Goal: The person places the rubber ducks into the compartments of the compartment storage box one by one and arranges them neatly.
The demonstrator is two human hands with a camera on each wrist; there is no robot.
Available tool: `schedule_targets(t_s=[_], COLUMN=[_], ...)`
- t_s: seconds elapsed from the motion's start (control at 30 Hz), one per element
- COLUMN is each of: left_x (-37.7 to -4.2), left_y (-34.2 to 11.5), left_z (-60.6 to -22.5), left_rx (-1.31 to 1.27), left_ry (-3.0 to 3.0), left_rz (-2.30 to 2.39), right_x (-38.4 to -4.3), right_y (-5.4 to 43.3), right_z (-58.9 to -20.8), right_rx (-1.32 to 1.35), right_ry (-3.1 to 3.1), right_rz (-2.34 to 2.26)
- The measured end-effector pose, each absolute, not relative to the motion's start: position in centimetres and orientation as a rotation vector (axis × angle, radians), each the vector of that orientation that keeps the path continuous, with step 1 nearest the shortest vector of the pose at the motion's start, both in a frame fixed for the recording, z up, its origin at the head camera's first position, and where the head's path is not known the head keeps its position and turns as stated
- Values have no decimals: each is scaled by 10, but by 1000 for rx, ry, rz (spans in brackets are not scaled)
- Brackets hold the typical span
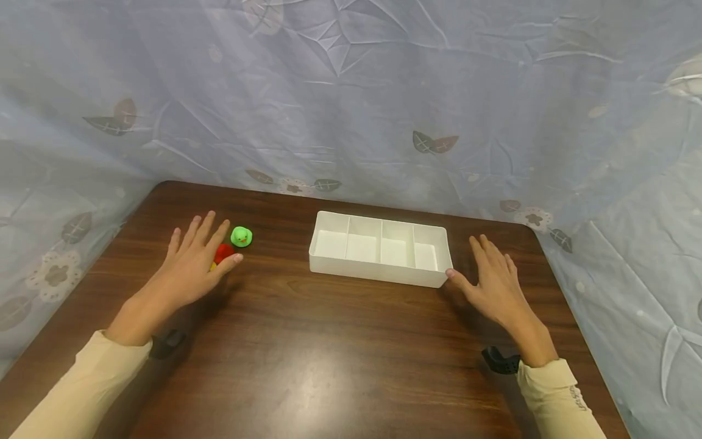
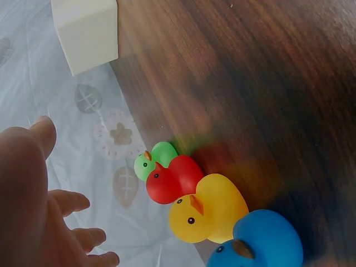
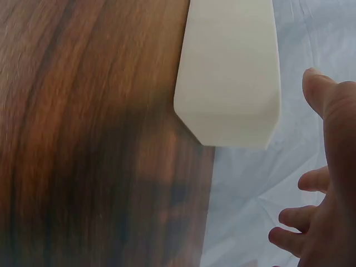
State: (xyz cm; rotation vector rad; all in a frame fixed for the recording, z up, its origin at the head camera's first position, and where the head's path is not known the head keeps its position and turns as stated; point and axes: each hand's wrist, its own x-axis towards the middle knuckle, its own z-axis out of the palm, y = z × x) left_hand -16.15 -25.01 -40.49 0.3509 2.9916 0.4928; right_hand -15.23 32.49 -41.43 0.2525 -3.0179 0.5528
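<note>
My left hand (image 1: pixel 189 268), fingers spread, hovers over a row of rubber ducks on the left of the table. In the left wrist view the row runs from a green duck (image 2: pixel 158 159) through a red duck (image 2: pixel 177 179) and a yellow duck (image 2: pixel 214 208) to a blue duck (image 2: pixel 261 240). From the head, the hand hides the blue duck and most of the yellow one. A white tray (image 1: pixel 378 273) with several compartments stands toward the back. Beside its right end is my right hand (image 1: pixel 496 286), fingers extended and holding nothing; its thumb is near the tray's corner.
The brown wooden table (image 1: pixel 329 341) has rounded back corners. A patterned pale curtain (image 1: pixel 373 110) hangs behind it and along both sides. Dark wrist bands (image 1: pixel 500 361) sit at the beige sleeves (image 1: pixel 559 396).
</note>
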Motion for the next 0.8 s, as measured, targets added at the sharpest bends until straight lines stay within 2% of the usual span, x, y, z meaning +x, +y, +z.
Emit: schedule_targets(t_s=[0.8], left_x=[-170], left_y=[-255], left_z=[-411], left_rx=[255], left_ry=[2937], left_rz=[587], right_x=[-161], right_y=[296], right_z=[-434], right_rx=[302], right_ry=[-3019], right_rz=[599])
